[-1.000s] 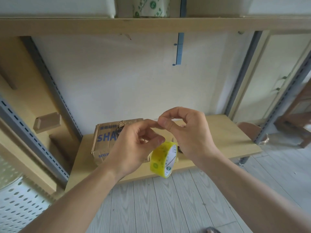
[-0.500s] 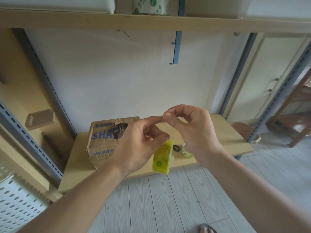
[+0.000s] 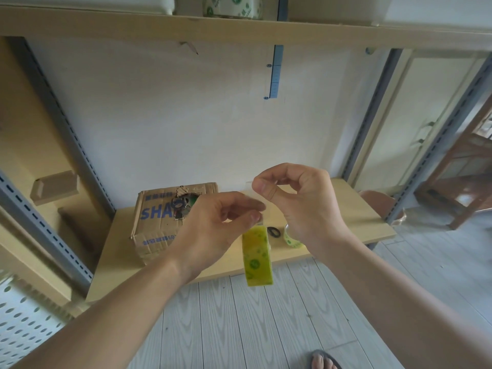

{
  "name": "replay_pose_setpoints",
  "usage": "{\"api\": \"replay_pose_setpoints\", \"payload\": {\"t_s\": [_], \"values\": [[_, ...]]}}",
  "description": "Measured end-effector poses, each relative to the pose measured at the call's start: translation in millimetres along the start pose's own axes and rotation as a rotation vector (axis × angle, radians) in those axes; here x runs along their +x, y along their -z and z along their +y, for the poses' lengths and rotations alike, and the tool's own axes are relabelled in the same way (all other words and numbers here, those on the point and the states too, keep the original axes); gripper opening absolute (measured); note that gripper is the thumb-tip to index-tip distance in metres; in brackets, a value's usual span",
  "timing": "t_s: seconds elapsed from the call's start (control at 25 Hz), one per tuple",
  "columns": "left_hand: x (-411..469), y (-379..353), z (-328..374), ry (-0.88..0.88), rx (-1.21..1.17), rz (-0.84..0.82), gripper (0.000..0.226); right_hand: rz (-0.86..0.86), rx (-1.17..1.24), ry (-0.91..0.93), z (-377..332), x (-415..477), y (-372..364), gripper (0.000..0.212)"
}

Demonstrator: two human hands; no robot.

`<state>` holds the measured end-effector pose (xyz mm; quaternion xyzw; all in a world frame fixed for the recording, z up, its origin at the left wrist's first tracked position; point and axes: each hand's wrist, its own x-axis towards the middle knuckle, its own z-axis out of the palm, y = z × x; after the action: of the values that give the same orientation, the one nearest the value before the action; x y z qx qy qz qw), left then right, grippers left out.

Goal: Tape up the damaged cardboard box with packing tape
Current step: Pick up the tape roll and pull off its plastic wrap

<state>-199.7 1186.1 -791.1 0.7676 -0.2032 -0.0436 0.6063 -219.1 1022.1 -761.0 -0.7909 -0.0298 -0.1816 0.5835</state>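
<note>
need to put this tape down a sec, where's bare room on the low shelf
Right end of the shelf, past the small roll, is bare; so is the front-left corner before the box. Crowded around the black ring.

two hands (image 3: 210, 230) (image 3: 303, 209), three tape rolls (image 3: 257, 258) (image 3: 291, 239) (image 3: 229, 8), one cardboard box (image 3: 157, 235), one black ring (image 3: 273, 231), two wooden shelves (image 3: 266, 29) (image 3: 346, 217), one sandalled foot (image 3: 323, 362)

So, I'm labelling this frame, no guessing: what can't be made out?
All in the head view:
- Box: right part hidden by the left hand; small print unreadable.
- Strip off the roll, pinched by the right hand: clear, its edges barely traceable.
- Shelf roll: half hidden by that hand.
- Top roll: cut off by the upper edge.
</note>
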Motion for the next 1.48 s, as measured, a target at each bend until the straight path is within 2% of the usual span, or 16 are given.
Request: {"api": "replay_pose_setpoints", "payload": {"t_s": [0.32, 0.44, 0.68, 0.84, 1.0, 1.12, 1.28, 1.4, 1.48], "values": [[-2.1, -1.8, -0.3, 0.005, -0.027, 0.001, 0.010, -0.016, -0.048, 0.075, 0.6, 0.0, -0.3, 0.013], [-2.8, 2.3, 0.1, 0.006, -0.080, -0.083, 0.019, -0.024, -0.073, 0.092, 0.7, 0.4, 1.1, 0.009], [-4.9, 9.7, -4.3, -0.005, -0.093, -0.191, 0.029, 0.011, -0.216, 0.181, 1.8, -0.5, 7.9, 0.017], [-9.7, 10.2, -3.7, 0.073, -0.216, -0.277, 0.034, -0.006, -0.224, 0.094, 9.9, 4.3, 7.7, 0.021], [-12.7, 18.4, -0.2, 0.091, -0.261, -0.275, 0.044, 0.055, -0.136, -0.007, 20.4, 6.0, 7.4, 0.018], [-13.3, 23.0, 2.1, 0.055, -0.233, -0.238, 0.051, 0.028, -0.149, -0.113, 26.2, 6.6, 8.0, 0.023], [-13.4, 23.3, 5.3, -0.001, -0.212, -0.044, 0.045, -0.131, -0.188, -0.182, 29.9, 1.0, 4.6, 0.033], [-12.9, 24.0, 7.8, -0.047, -0.100, 0.106, 0.044, -0.264, -0.149, -0.148, 28.9, -7.8, 0.5, 0.031], [-12.9, 24.9, 10.7, -0.066, -0.065, 0.137, 0.045, -0.366, -0.121, -0.116, 27.6, -17.2, -5.4, 0.024]]}}
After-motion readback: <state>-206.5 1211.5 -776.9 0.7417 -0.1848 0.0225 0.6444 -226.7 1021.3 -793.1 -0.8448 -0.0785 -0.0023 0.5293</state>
